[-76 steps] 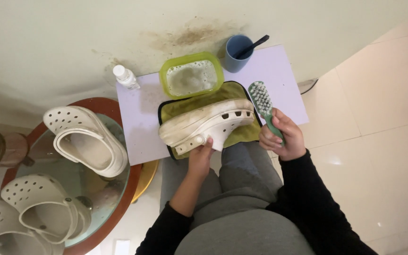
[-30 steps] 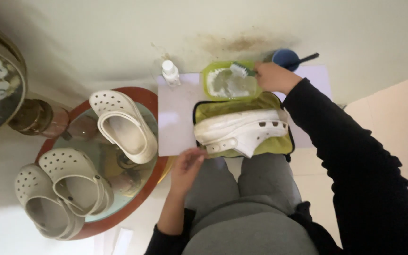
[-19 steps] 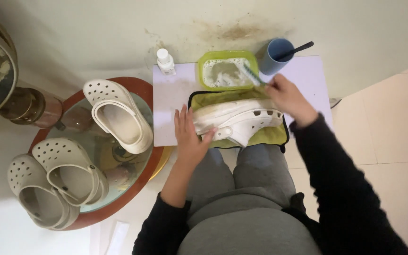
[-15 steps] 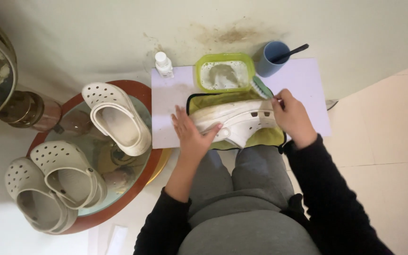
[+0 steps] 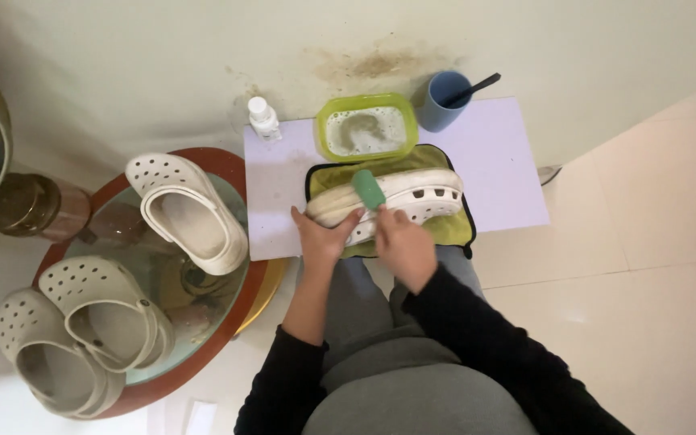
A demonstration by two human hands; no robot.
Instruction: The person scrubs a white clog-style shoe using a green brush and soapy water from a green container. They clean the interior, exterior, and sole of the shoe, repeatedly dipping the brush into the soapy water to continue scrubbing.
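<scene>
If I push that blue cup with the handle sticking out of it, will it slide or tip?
The blue cup stands upright on the smooth white mat, so a low push would probably slide it. It is taller than wide, and the dark handle leans out over its rim, so a high push might tip it. How full it is cannot be seen.

I see a white perforated clog (image 5: 412,193) lying on its side across a yellow-green cloth (image 5: 453,229), its sole toward the wall. A green-backed scrub brush (image 5: 369,189) rests bristles-down on the clog's upper, near the middle, angled toward me.
</scene>
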